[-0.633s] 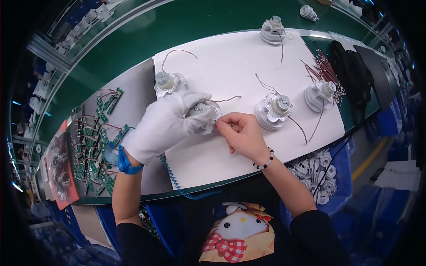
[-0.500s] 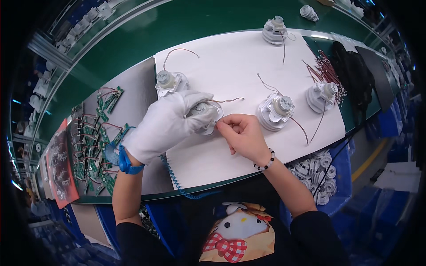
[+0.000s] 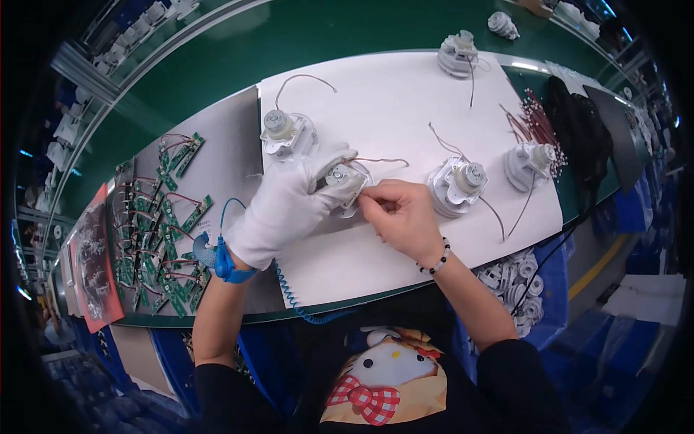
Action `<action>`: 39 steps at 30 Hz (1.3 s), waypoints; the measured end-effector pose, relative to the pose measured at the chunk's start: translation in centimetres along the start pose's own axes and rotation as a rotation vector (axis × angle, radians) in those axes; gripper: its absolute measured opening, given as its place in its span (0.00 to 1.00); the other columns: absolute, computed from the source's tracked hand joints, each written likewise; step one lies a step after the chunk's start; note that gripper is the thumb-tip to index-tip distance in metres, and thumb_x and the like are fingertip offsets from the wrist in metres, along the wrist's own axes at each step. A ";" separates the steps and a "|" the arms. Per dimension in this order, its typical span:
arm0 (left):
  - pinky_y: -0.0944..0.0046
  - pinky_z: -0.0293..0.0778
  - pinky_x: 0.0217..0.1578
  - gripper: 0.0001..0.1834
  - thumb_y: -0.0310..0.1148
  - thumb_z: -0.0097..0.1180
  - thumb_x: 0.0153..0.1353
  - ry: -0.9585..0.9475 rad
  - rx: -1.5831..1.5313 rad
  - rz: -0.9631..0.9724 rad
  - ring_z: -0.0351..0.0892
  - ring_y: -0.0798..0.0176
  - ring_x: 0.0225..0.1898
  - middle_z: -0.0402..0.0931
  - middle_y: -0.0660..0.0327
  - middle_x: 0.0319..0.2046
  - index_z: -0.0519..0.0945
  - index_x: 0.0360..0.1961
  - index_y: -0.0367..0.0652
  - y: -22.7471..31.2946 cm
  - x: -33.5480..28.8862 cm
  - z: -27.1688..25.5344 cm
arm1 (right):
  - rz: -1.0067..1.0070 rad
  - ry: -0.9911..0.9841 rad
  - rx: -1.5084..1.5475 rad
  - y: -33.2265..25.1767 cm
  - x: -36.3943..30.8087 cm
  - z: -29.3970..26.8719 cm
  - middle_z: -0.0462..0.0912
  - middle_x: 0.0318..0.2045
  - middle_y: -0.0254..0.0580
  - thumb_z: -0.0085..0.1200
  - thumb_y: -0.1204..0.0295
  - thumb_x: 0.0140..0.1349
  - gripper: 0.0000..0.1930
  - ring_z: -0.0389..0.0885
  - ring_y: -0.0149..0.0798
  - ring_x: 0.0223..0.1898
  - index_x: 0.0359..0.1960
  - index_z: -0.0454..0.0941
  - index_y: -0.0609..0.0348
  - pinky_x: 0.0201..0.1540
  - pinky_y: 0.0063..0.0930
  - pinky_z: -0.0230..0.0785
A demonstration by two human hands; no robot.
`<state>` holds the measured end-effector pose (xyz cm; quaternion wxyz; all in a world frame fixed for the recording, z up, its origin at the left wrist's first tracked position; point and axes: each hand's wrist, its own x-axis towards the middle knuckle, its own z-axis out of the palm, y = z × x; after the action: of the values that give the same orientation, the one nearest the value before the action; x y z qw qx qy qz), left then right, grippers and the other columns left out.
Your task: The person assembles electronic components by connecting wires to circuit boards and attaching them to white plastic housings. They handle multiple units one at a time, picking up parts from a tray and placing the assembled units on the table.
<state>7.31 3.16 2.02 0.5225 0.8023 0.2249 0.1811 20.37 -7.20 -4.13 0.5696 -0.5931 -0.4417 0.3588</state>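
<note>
My left hand [image 3: 283,208], in a white glove with a blue wrist strap, is wrapped round a white plastic motor assembly [image 3: 339,176] with a round silver motor on top. A thin brown wire [image 3: 383,160] runs from it to the right. My bare right hand [image 3: 403,219] pinches at the assembly's near right side; whatever its fingertips hold is hidden. Beyond the glove stands a similar motor assembly [image 3: 288,135] with its wire curling away. To the right are another motor assembly [image 3: 457,185] and a further one [image 3: 530,165], both with loose wires.
White paper [image 3: 347,278] covers the bench middle. Green circuit boards with wires [image 3: 163,246] lie on a grey mat at left, beside a red-edged bag [image 3: 97,260]. A bundle of red-brown wires [image 3: 538,123] lies at right. A blue bin [image 3: 555,289] of white parts stands below the bench edge.
The view has shifted slightly, so most things sit a little differently in the picture. Both hands stay at the same motor assembly, the right still pinching at its side.
</note>
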 end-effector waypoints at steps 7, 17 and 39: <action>0.76 0.70 0.26 0.12 0.26 0.54 0.58 0.073 0.249 0.238 0.72 0.75 0.26 0.74 0.62 0.30 0.74 0.42 0.33 -0.5 0.5 0.2 | -0.059 0.066 -0.147 -2.5 -2.6 -0.6 0.80 0.25 0.41 0.53 0.81 0.52 0.07 0.79 0.28 0.23 0.34 0.77 0.70 0.24 0.18 0.71; 0.65 0.73 0.31 0.16 0.40 0.50 0.60 0.199 0.350 0.070 0.79 0.60 0.28 0.78 0.53 0.25 0.77 0.36 0.36 1.5 8.9 2.0 | -0.558 0.763 -0.856 -4.8 -6.5 -12.9 0.80 0.26 0.47 0.57 0.82 0.46 0.08 0.81 0.44 0.26 0.31 0.79 0.66 0.31 0.25 0.72; 0.60 0.72 0.39 0.23 0.30 0.58 0.49 0.298 0.846 0.303 0.76 0.54 0.40 0.73 0.48 0.43 0.72 0.47 0.33 -0.3 4.3 -6.5 | -0.327 0.937 -0.900 -4.8 -0.4 -28.3 0.78 0.20 0.45 0.58 0.78 0.47 0.07 0.79 0.40 0.22 0.30 0.78 0.63 0.28 0.28 0.70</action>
<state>7.44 10.60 4.48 0.0796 0.9338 0.2318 0.2608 45.96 -17.88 3.21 0.4452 -0.7914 -0.3385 -0.2469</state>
